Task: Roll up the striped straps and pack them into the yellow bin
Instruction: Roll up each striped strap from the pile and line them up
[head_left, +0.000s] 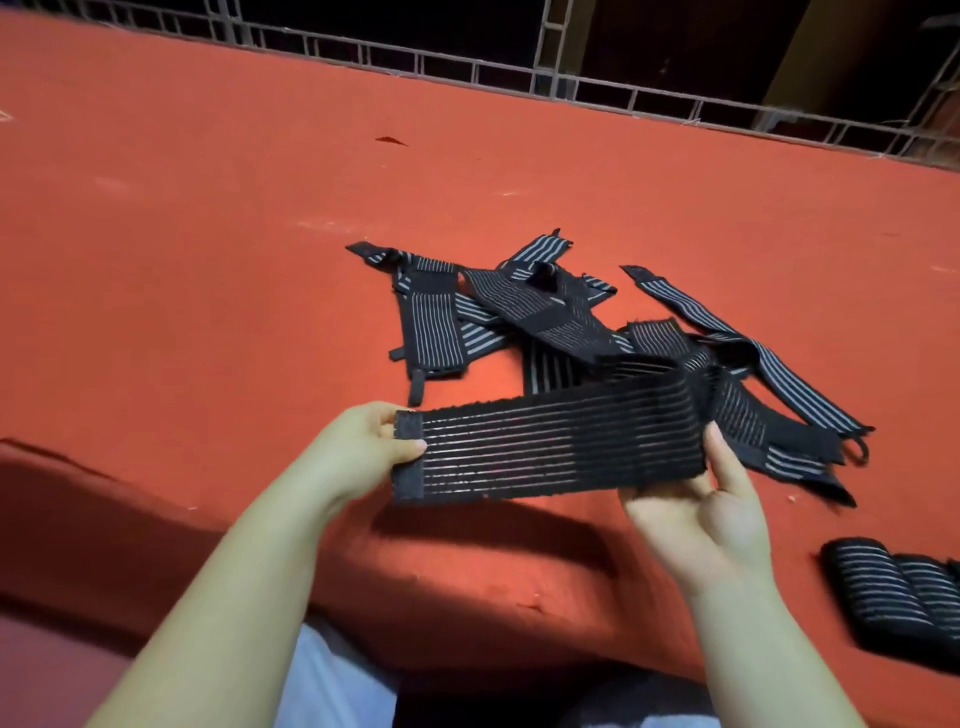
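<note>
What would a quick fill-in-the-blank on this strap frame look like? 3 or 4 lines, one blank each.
1. The held strap is stretched between ____ hands.
2. The left hand pinches the strap's plain ____ end patch.
3. The loose pile of straps lies on a ____ cloth.
4. The rolled straps lie on the person's ____ side.

Missing words: two; black; red; right

A strap (550, 449) spans between both hands, before the strap pile (597, 332); rolled straps (898, 592) lie right.
</note>
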